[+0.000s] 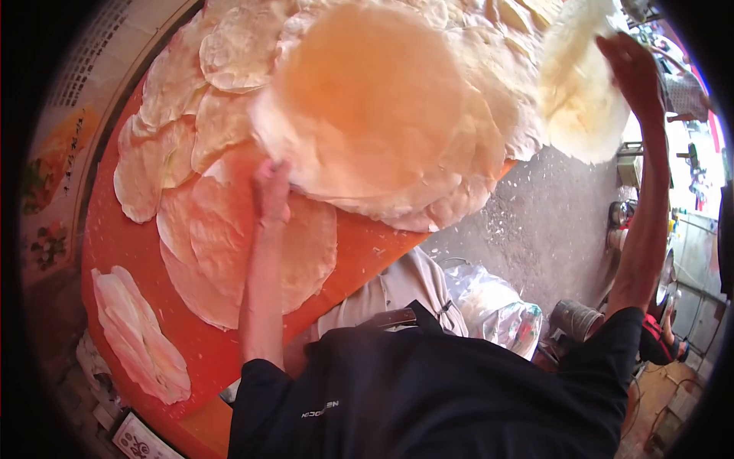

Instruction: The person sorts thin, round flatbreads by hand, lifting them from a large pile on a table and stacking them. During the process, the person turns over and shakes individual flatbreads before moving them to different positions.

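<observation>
My left hand [272, 190] is closed at the near-left edge of a large, thin round flatbread [371, 99], which is blurred by motion above the pile. Beneath that wrist, another thin round flatbread [200, 237] lies flat on the orange tabletop [367, 243]. Raised at the upper right, my right hand [633, 67] pinches the edge of a pale, limp flatbread [582, 96] that hangs beside the table. Overlapping flatbreads [238, 50] cover the far part of the table.
A folded flatbread [141, 333] lies at the table's left end. Below the table edge are a clear plastic bag [497, 306] and a metal can [573, 320]. Crumbs dot the grey floor [527, 229]. Another person [686, 96] appears at the far right.
</observation>
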The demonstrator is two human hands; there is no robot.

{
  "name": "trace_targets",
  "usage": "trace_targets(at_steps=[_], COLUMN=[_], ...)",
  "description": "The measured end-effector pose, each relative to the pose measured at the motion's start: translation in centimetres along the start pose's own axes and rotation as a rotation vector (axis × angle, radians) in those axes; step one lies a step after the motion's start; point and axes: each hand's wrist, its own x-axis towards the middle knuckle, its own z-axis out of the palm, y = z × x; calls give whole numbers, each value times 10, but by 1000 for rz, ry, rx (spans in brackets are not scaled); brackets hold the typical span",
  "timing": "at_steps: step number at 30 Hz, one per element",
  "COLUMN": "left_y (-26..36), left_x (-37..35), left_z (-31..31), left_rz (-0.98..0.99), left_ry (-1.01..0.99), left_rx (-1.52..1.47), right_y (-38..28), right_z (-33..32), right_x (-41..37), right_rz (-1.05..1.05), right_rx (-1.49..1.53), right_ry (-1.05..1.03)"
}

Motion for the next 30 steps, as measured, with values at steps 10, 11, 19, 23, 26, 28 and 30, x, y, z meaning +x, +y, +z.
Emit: trace_targets(at_steps=[10,11,19,23,26,28,30], left_y=[-3,-1,8,1,13,35,55], left_x=[-78,-84,-76,-56,-57,-64,-71], left_z=[-141,-162,-219,-255,-258,-247,-233], left_rz=[140,110,-119,-226,-227,-158,-55], left_ry=[476,512,586,577,394,262,172], left_rx=[1035,1161,1337,1009,544,384,333], right_y=[5,18,40,3,-13,-11,-13], right_z=[24,51,235,258,270,273,271], right_x=[34,16,-168,-212,-228,-232,-234], right_rz=[35,54,342,124,7,27,49], right_rx=[437,528,104,-235,-331,-281,-291], right_ry=[118,62,-265,3,137,177,169])
